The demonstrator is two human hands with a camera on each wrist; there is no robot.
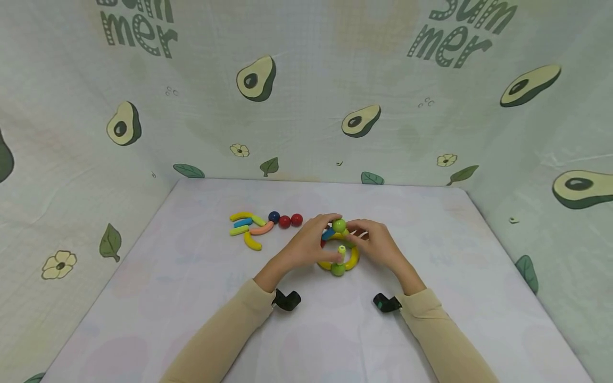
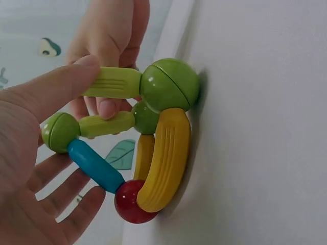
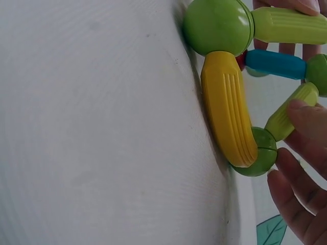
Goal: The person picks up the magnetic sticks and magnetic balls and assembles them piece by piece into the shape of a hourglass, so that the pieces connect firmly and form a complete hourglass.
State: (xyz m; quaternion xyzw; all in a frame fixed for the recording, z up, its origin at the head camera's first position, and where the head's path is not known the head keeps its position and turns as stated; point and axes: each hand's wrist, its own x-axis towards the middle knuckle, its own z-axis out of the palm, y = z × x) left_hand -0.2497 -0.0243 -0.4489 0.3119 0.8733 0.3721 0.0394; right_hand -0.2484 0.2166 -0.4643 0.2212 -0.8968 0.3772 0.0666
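Toy frame (image 1: pixel 354 259) is standing on counter (image 1: pixel 335 340) between both grips; left grip (image 1: pixel 311 242) is holding it around the left side, thumb pressing near lime rod (image 2: pixel 120 81), fingers lying by blue rod (image 2: pixel 96 166) and top green ball (image 1: pixel 339 226); right grip (image 1: pixel 375 243) is pinching other lime rod (image 3: pixel 286 120); forearms are angling inward, loose pieces (image 1: pixel 261 229) lying off to the left

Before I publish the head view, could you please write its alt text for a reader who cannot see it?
A left hand and right hand hold a toy frame of colorful rods and balls on a pale table. Further left lie more rods, two red balls and a dark blue ball, before an avocado-print backdrop.
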